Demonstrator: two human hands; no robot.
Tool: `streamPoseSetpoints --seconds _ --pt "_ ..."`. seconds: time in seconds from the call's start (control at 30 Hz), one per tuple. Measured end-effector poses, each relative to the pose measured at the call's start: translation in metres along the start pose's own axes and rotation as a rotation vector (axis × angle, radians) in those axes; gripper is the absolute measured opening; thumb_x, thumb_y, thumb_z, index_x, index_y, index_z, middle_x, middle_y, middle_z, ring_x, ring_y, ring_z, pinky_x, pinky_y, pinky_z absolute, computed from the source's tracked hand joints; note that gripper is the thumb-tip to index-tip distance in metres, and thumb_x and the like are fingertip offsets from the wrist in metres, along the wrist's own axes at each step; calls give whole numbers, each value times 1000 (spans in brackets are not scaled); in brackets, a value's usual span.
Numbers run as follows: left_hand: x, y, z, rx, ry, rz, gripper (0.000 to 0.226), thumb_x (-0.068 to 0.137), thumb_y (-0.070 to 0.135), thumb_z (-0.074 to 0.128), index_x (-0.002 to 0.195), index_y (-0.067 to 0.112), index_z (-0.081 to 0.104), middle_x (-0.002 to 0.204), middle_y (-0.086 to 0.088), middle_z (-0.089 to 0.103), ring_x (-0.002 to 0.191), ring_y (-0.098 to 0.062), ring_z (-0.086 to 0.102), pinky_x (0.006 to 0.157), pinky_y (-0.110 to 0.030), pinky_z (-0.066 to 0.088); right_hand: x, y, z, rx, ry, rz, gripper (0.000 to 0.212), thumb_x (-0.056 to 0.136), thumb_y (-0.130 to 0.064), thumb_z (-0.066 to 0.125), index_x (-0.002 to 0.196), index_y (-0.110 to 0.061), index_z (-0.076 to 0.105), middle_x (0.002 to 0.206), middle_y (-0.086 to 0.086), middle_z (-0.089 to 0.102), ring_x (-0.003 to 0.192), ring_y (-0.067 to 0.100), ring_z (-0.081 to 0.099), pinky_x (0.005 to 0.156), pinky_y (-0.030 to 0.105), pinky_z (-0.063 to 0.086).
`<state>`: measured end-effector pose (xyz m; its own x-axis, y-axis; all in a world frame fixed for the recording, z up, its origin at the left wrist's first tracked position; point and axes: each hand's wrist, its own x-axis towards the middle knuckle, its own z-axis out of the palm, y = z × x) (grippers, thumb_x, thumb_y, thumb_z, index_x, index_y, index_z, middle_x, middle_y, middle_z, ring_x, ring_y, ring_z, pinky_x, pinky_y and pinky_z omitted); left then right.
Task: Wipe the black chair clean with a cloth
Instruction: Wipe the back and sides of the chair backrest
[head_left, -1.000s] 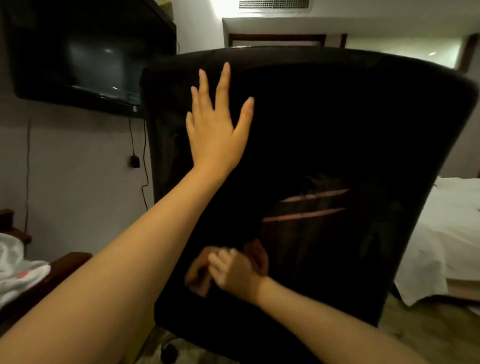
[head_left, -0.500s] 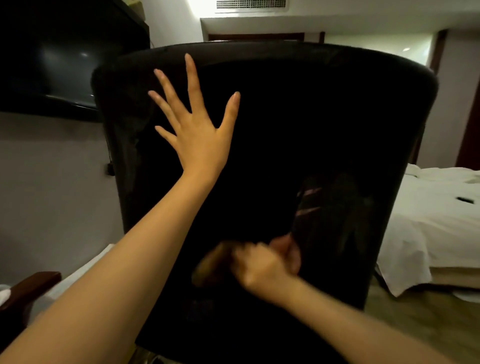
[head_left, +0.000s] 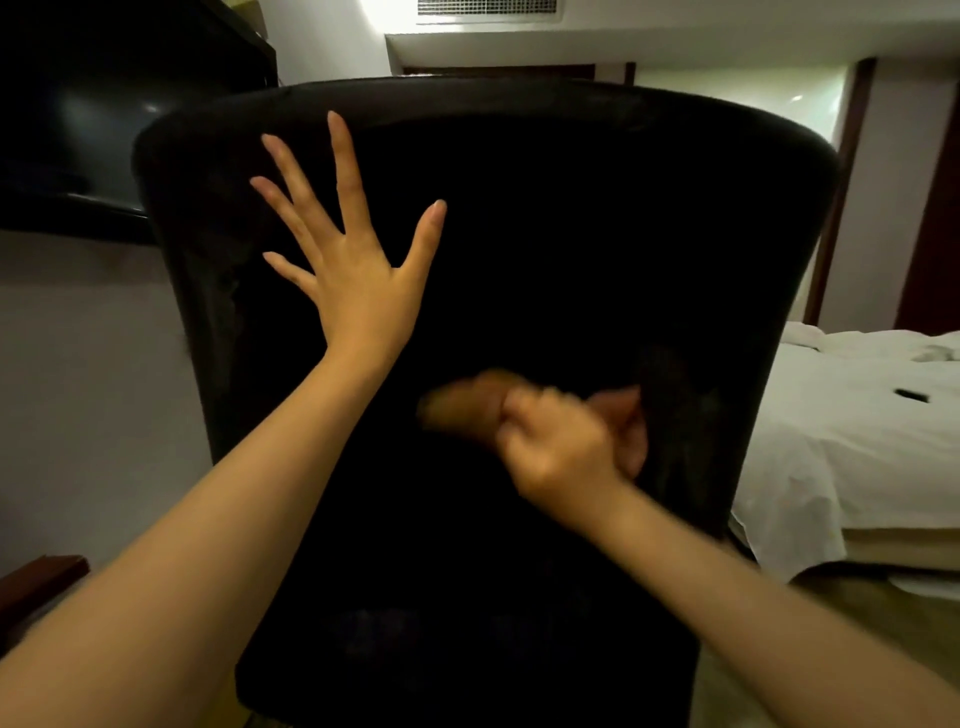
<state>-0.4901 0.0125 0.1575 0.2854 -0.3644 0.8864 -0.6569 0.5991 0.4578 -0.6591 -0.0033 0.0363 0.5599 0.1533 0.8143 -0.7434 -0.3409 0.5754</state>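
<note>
The black chair (head_left: 597, 249) fills the centre of the view, its backrest facing the person and its curved top edge just below the ceiling line, so the wide rear panel is the surface within reach. The cloth (head_left: 670, 415) is dark & hard to separate from the upholstery; it hangs as a faintly lighter fold just right of the right hand (head_left: 561, 441), low on the backrest. That hand is curled into a fist and seems to be clamped on the cloth, bunching it so the wad can be pushed against the panel w/ pressure; the hand is blurred, and a brownish smear to its left is too blurred to identify. The left hand (head_left: 353, 280) lies flat on the upper left of the backrest, fingers spread & straight, holding nothing, probably bracing the chair so it doesn't swivel or roll away under the rubbing. The hands are well apart, one high, one low. Judging by position, the wiping is on the lower back panel; the rest can't be judged as clean or not. Beyond the chair: a wall-mounted TV (head_left: 104, 130) to the left, a bed w/ white sheets (head_left: 857, 441) on the right, an air vent (head_left: 488, 8) overhead.
</note>
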Motion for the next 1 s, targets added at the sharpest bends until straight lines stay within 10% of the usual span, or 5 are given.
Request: streamPoseSetpoints --seconds 0.17,0.47,0.73,0.9,1.0 --pt "-1 1 -6 -5 -15 12 89 83 64 44 148 22 1 154 -17 -20 139 -39 -22 103 -73 -7 -109 -59 1 196 -334 -323 43 98 -14 34 71 -24 66 83 -5 67 68 13 50 60 25 31" --pt "-2 6 -1 25 35 12 87 85 62 44 149 18 3 153 -23 -15 138 -44 -20 102 -72 -10 21 57 -30 -20 192 59 2 89 -10 49 87 -10 49 95 10 56 65 27 57 52 32 46" --pt "-3 61 8 264 19 358 74 88 60 36 147 21 16 155 -19 8 142 -41 1 108 -63 -6 -103 9 -31 161 -254 -390 16 97 -14 37 91 -19 51 91 0 69 75 15 46 63 26 34" --pt "9 105 39 321 -120 621 67 91 55 27 148 23 11 158 -6 9 145 -25 2 115 -42 -6 -15 104 -54 -173 225 69 13 96 -12 45 84 -8 50 95 12 49 71 26 46 59 36 41" --pt "10 113 53 344 -162 658 63 93 52 27 147 22 16 154 -3 24 144 -21 11 115 -41 -7 -49 71 -45 -14 -62 459 18 94 -17 47 83 -14 61 76 -4 56 65 12 51 59 31 45"
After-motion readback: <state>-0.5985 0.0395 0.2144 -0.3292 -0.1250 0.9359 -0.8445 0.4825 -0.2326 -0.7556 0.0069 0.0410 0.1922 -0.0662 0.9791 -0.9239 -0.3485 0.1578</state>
